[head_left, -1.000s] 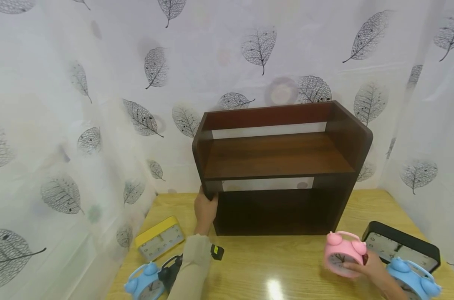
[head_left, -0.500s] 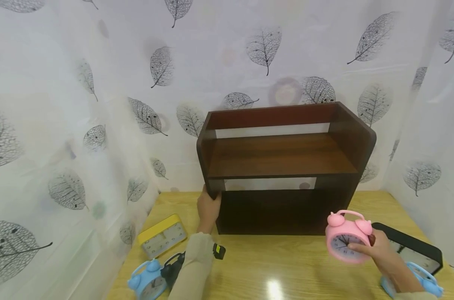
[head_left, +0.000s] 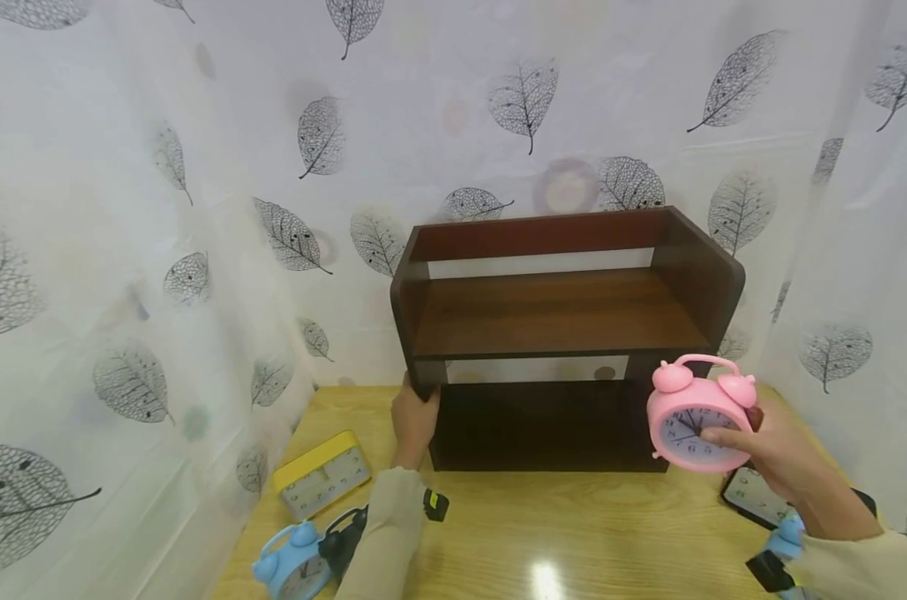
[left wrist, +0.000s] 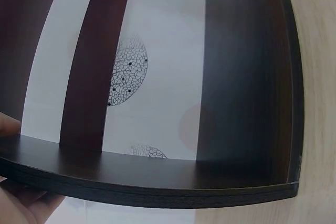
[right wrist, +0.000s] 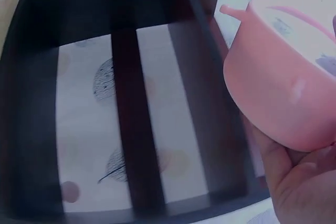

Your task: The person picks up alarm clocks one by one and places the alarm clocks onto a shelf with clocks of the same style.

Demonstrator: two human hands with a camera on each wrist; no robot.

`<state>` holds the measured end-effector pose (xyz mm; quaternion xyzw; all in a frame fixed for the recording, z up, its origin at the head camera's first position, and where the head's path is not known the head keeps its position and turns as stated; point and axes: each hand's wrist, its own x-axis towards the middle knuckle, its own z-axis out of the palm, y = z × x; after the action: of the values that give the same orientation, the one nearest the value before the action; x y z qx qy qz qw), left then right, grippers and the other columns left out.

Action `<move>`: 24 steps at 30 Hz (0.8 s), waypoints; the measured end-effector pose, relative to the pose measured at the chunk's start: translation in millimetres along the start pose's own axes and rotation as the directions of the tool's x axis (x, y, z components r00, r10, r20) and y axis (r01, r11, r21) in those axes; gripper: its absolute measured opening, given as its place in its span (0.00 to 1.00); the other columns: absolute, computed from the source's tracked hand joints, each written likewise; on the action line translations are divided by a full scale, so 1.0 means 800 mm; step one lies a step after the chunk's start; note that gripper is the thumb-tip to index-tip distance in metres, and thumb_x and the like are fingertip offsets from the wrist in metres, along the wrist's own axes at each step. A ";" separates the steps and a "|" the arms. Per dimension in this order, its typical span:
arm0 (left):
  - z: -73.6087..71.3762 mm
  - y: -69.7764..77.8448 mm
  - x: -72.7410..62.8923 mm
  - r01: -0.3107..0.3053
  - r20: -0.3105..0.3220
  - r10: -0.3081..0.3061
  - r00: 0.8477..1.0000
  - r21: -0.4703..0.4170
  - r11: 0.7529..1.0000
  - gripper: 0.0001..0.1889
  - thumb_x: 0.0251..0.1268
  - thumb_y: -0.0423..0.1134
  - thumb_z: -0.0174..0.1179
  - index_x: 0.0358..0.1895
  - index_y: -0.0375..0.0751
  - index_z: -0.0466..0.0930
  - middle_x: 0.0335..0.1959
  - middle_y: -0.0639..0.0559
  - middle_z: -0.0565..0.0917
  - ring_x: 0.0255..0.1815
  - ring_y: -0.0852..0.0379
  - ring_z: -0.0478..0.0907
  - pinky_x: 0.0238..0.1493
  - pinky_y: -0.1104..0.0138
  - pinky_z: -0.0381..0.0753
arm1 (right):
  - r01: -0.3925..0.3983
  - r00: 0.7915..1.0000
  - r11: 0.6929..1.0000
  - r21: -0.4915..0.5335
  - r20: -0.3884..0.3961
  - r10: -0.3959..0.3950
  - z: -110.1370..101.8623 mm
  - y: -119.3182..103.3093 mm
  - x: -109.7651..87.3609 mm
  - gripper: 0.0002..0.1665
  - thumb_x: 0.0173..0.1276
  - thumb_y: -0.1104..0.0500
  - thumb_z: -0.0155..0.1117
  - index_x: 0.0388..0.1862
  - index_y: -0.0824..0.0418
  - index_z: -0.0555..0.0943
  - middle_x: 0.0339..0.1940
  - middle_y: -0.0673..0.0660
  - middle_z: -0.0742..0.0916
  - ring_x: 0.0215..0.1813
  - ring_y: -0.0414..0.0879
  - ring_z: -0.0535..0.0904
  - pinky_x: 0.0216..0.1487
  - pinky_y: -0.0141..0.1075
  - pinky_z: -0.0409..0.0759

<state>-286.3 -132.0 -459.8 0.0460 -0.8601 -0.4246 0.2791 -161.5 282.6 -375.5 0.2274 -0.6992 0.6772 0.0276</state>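
My right hand [head_left: 787, 450] holds a pink twin-bell alarm clock [head_left: 695, 404] by its side, with the thumb across the dial. The clock is off the table, in front of the right side of a dark brown two-tier shelf [head_left: 551, 308]. In the right wrist view, fingers curl behind the clock's body [right wrist: 283, 77]. My left hand [head_left: 413, 421] grips the shelf's left side panel. In the left wrist view that panel [left wrist: 152, 177] runs between the left hand's fingers and thumb. Both tiers of the shelf hold nothing that shows.
On the left of the wooden table [head_left: 543, 533] lie a yellow clock [head_left: 322, 477], a blue alarm clock [head_left: 296, 560] and a black thing with a handle [head_left: 341, 542], partly behind the sleeve. A black rectangular clock [head_left: 757, 497] and another blue clock [head_left: 787, 537] are half hidden under the right arm.
My right hand has lifted the pink alarm clock from low over the table up to the shelf's right side. The left hand has kept its grip on the side panel.
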 end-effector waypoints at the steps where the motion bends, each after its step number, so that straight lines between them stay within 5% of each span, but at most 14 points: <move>1: 0.000 0.000 0.000 0.001 0.000 -0.001 1.000 0.001 1.000 0.21 0.56 0.42 0.62 0.51 0.36 0.75 0.38 0.33 0.85 0.39 0.33 0.82 0.40 0.45 0.77 | 0.003 1.000 1.000 -0.019 -0.002 -0.003 0.001 -0.005 0.003 0.30 0.58 0.75 0.58 0.57 0.53 0.72 0.44 0.46 0.85 0.42 0.40 0.80 0.40 0.30 0.80; 8: 0.000 0.001 -0.001 -0.003 -0.003 0.003 1.000 0.000 1.000 0.21 0.56 0.42 0.62 0.51 0.36 0.75 0.38 0.33 0.85 0.39 0.33 0.82 0.40 0.44 0.77 | -0.010 0.999 0.990 -0.144 -0.040 0.004 0.011 -0.033 0.030 0.26 0.56 0.75 0.60 0.48 0.50 0.78 0.38 0.43 0.86 0.39 0.37 0.80 0.39 0.27 0.78; 24: -0.003 0.006 -0.002 0.004 0.001 -0.004 1.000 0.000 1.000 0.20 0.55 0.40 0.63 0.50 0.34 0.75 0.36 0.32 0.84 0.38 0.32 0.81 0.38 0.44 0.76 | -0.098 0.994 0.939 -0.329 -0.070 0.079 0.043 -0.089 0.110 0.21 0.62 0.64 0.62 0.51 0.45 0.73 0.42 0.38 0.82 0.44 0.36 0.77 0.43 0.28 0.79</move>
<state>-283.0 -130.2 -455.5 0.0474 -0.8602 -0.4249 0.2780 -205.6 226.6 -281.0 0.1690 -0.8118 0.5563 0.0546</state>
